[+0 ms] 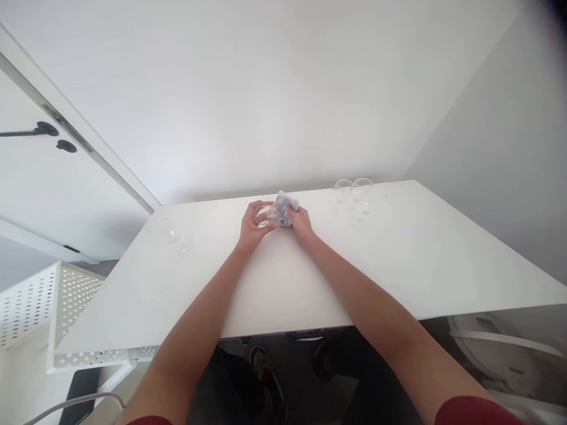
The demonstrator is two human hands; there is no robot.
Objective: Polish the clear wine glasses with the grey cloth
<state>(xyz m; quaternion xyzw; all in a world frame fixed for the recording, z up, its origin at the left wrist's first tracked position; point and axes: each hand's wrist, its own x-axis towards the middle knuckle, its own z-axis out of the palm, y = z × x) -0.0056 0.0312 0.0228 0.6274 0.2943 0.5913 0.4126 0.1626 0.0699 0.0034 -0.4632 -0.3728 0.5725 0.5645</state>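
- The white wall (266,100) fills the view beyond the grey cloth (282,203), which serves here as the landmark
- The white table (283,283) lies beneath the cloth and spreads to both sides of it
- The door (48,171), with its dark handle (31,131), stands well to the left of the cloth
- The perforated white rack (77,292) sits left of the cloth and nearer the person, past the table's edge
- The left hand (253,227) is just left of the cloth, its fingers and thumb curved around the held glass; the right hand (303,222) is at the cloth's right side, pinching the fabric with the thumb on top, so the two hands are close together
- Two clear glasses (354,192) stand to the right of the cloth, seemingly upright; other clear glassware (172,236) is well to its left, too faint to count
- The cloth is bunched, probably soft, light and forgiving of any grip
- The held glass (263,216) is at the cloth's left side, rim leftward; it is likely light, stiff, slippery and fragile, best held around the bowl with gentle, even pressure, sparing the thin rim
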